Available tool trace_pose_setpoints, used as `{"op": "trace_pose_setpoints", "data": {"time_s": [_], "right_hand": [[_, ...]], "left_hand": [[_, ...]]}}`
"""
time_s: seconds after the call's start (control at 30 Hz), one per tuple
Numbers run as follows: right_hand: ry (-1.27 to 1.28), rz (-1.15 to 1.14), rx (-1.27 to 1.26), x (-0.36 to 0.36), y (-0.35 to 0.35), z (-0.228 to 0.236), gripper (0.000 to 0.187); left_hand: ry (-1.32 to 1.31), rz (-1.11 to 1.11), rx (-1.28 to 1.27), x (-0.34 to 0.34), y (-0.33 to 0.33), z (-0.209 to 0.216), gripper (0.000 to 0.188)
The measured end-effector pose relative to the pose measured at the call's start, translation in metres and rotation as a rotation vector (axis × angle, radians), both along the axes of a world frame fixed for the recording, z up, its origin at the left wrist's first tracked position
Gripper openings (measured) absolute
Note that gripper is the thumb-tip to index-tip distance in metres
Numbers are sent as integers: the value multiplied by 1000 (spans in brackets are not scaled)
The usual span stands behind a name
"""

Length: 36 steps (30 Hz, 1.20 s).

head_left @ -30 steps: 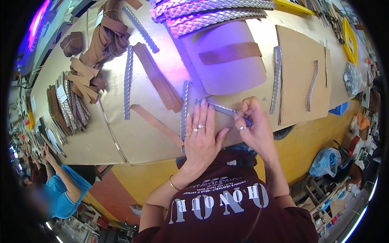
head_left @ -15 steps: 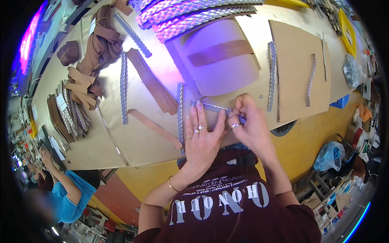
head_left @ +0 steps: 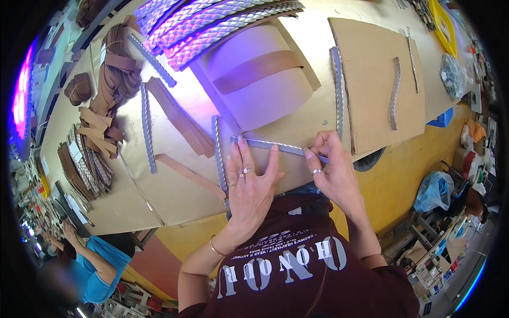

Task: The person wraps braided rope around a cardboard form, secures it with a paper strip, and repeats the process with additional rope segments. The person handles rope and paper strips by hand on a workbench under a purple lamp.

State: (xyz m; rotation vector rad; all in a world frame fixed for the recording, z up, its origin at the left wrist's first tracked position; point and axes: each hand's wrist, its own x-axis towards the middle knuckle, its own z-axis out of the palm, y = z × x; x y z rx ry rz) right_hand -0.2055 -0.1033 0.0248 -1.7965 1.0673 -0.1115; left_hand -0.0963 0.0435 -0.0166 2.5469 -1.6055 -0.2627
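A narrow grey strip with a silver braided edge (head_left: 290, 148) lies slanting across the table in front of me. My left hand (head_left: 250, 183) is open, its fingers apart, with the fingertips pressing on the strip's left part. The strip's right end is pinched between the thumb and fingers of my right hand (head_left: 334, 168). Just left of my left hand lies another grey braided strip (head_left: 218, 151). A flat tan leather strip (head_left: 191, 176) slants toward it, its near end by my left wrist.
A cardboard sheet (head_left: 371, 106) with braided strips lies to the right. Ahead, a curved board (head_left: 265, 103) carries a brown band, with silver braided straps (head_left: 222, 29) behind it. Brown strap bundles (head_left: 117, 69) lie left. A person in blue (head_left: 108, 259) is at the lower left.
My right hand has slid rightward, away from my left hand, along the strip, so more of it shows between them. The whole view has shifted somewhat.
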Motion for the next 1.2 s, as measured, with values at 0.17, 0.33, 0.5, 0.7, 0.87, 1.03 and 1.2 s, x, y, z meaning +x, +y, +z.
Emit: {"op": "trace_pose_setpoints", "data": {"time_s": [0.17, 0.33, 0.5, 0.7, 0.87, 1.03, 1.2], "right_hand": [[-10, 24, -101, 0, 5, -6, 20], [-24, 34, -206, 1, 11, -12, 19], [-59, 20, -277, 2, 13, -17, 19], [-18, 67, -317, 7, 11, -11, 20], [-83, 192, -252, 17, 1, -12, 18], [-42, 262, -188, 22, -5, -10, 19], [107, 86, -138, 4, -12, 2, 19]], "left_hand": [[-10, -38, 26, 2, 0, 3, 58], [-18, -62, 68, 2, -1, 6, 58], [-56, -83, 78, 2, -3, 9, 56], [-11, -22, 91, -7, -5, 12, 53], [100, 3, 25, -12, 1, 14, 53], [211, -1, -1, -20, 1, 9, 59], [183, 19, -49, -27, -4, 1, 63]]}}
